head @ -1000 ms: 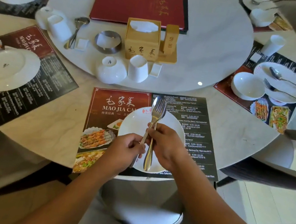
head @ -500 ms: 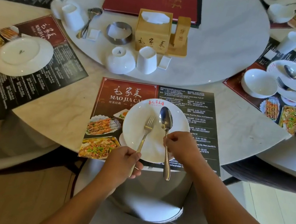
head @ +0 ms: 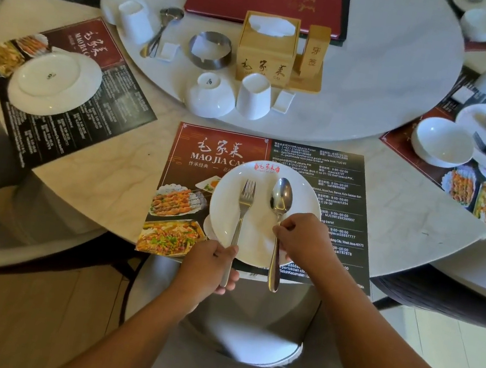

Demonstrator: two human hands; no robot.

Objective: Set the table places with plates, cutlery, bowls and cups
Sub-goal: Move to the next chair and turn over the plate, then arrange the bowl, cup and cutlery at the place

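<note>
Two hands hold one fork (head: 244, 209) and one spoon (head: 281, 199) side by side on one white plate (head: 259, 231).
The left hand (head: 209, 269) grips the fork's handle end and the right hand (head: 303, 238) pinches the spoon's handle. The plate sits on a placemat (head: 218, 148) at the table's near edge. Beyond stand one upturned bowl (head: 211, 96) and one cup (head: 254, 96).

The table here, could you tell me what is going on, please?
A person is setting the near place. The left hand holds the fork and the right hand pinches the spoon, both lying side by side on the plate. A bowl and cup stand upside down on the turntable beyond.
</note>
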